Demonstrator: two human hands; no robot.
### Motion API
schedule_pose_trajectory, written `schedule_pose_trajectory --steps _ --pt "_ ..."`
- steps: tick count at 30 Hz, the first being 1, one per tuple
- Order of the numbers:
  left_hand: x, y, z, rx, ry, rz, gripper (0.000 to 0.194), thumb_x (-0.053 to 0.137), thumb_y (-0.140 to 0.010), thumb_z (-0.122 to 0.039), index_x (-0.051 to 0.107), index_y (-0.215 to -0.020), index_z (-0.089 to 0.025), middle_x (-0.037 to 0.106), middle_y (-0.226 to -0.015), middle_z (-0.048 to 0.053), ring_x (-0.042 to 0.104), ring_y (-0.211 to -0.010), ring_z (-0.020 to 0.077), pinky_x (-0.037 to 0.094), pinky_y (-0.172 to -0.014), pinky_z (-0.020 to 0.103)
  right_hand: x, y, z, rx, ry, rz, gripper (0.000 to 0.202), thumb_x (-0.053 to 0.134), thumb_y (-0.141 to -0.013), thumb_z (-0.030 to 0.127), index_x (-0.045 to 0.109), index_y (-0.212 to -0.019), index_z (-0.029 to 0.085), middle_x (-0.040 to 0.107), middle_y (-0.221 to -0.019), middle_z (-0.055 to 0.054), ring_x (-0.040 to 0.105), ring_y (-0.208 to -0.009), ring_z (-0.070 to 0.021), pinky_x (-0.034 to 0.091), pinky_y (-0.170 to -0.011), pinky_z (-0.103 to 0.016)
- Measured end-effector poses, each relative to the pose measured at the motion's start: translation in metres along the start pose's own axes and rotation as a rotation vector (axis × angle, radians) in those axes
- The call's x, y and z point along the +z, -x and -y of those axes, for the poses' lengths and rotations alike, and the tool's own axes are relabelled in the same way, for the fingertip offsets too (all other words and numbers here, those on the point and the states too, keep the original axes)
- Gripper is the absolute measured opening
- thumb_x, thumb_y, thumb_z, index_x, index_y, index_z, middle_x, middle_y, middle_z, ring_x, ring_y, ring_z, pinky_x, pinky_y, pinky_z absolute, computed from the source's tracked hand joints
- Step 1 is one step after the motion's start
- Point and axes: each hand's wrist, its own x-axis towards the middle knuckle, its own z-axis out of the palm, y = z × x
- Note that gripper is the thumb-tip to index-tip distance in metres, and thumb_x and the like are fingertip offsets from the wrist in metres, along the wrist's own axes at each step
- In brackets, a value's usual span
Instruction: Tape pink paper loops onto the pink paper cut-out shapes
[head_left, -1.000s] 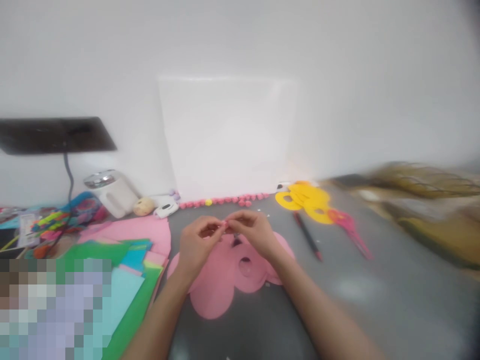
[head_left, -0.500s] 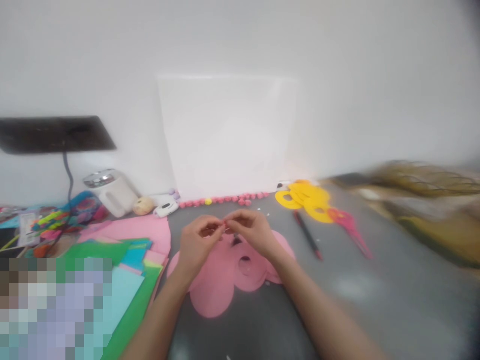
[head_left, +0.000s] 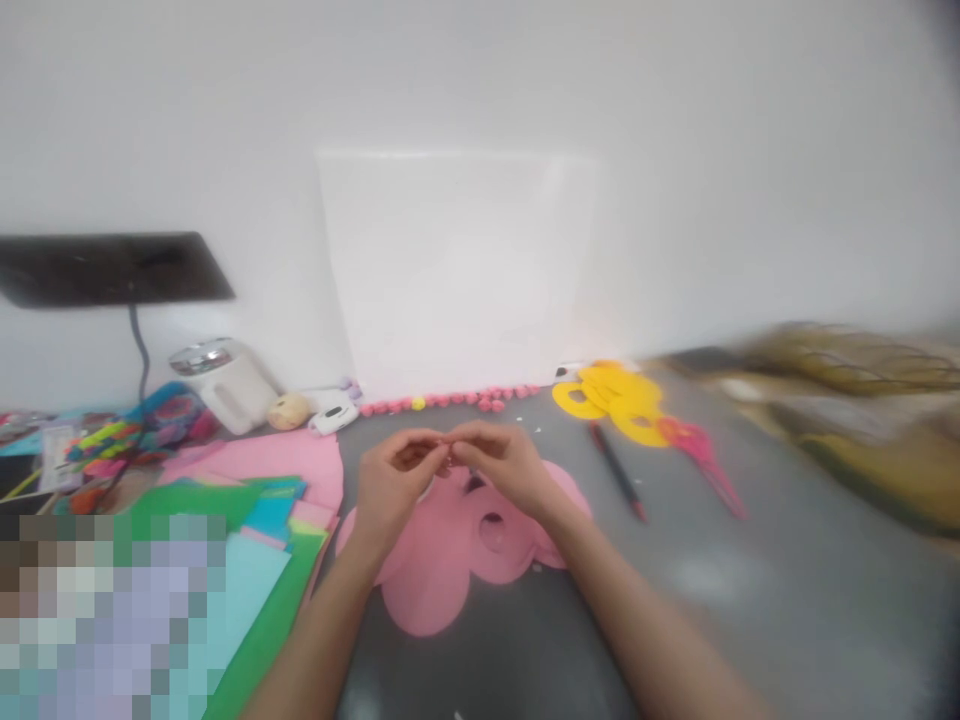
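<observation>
My left hand [head_left: 397,482] and my right hand [head_left: 501,460] meet fingertip to fingertip over the dark grey table. Both are closed in a pinch on a small piece of pink paper [head_left: 449,458], mostly hidden by the fingers and blurred. Beneath the hands lie several pink paper circles [head_left: 426,590], partly overlapping. One pink paper ring [head_left: 504,552] among them has a round hole. Along the wall behind the hands runs a row of small rolled pink paper pieces [head_left: 450,400], with a yellow one [head_left: 418,404] among them.
On the right are yellow paper rings [head_left: 619,390], pink scissors [head_left: 705,455] and a black pen [head_left: 619,472]. Coloured paper sheets [head_left: 255,580] are stacked at left, near a white appliance [head_left: 232,390] and a beige ball [head_left: 288,411]. A white sheet [head_left: 457,270] stands against the wall.
The fingertips have shifted slightly while staying together around the small piece of pink paper. Everything on the table stays where it was.
</observation>
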Motion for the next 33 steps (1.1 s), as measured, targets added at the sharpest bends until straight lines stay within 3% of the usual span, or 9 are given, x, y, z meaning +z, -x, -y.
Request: schedule_pose_trajectory --steps 7,18,21,28,33 --pt "0.000 0.001 -0.002 0.001 0.008 0.000 0.010 0.071 -0.066 -0.023 0.069 -0.073 -0.016 0.070 -0.064 0.001 0.065 -0.054 0.0143 0.053 -0.055 0.023 0.002 -0.001 0.005 0.083 -0.079 -0.089 0.010 0.066 -0.073 0.026 0.067 -0.075 0.016 0.066 -0.068 -0.001 0.063 -0.066 -0.0128 0.052 -0.064 -0.025" --pt "-0.003 0.000 0.001 -0.019 -0.044 0.025 0.012 0.071 -0.066 -0.026 0.070 -0.073 -0.016 0.069 -0.063 0.003 0.065 -0.054 0.0158 0.052 -0.052 0.023 0.003 0.001 0.002 0.087 0.012 -0.097 0.012 0.064 -0.073 0.024 0.068 -0.080 0.015 0.070 -0.070 -0.004 0.067 -0.068 -0.0168 0.054 -0.061 -0.026" --pt "-0.003 0.000 0.000 0.009 -0.098 0.030 0.010 0.070 -0.066 -0.025 0.070 -0.071 -0.016 0.070 -0.069 0.003 0.065 -0.053 0.0147 0.051 -0.052 0.023 0.005 0.001 -0.002 -0.011 0.112 -0.146 0.009 0.061 -0.075 0.022 0.066 -0.079 0.016 0.069 -0.071 -0.004 0.066 -0.067 -0.0163 0.054 -0.059 -0.026" --pt "-0.005 -0.002 0.001 0.048 -0.189 0.055 0.009 0.067 -0.068 -0.024 0.071 -0.073 -0.018 0.069 -0.071 0.003 0.064 -0.056 0.0146 0.051 -0.054 0.024 0.006 0.000 -0.019 -0.532 0.647 -0.230 0.014 0.052 -0.077 0.012 0.065 -0.078 0.018 0.066 -0.077 -0.006 0.061 -0.067 -0.0134 0.049 -0.057 -0.023" --pt "-0.002 0.000 0.005 0.079 -0.210 0.054 0.010 0.065 -0.069 -0.026 0.070 -0.073 -0.018 0.068 -0.071 0.004 0.062 -0.056 0.0140 0.053 -0.054 0.025 0.007 -0.001 -0.027 -0.588 0.725 -0.270 0.016 0.050 -0.078 0.010 0.063 -0.075 0.018 0.066 -0.077 -0.006 0.060 -0.069 -0.0138 0.049 -0.058 -0.023"
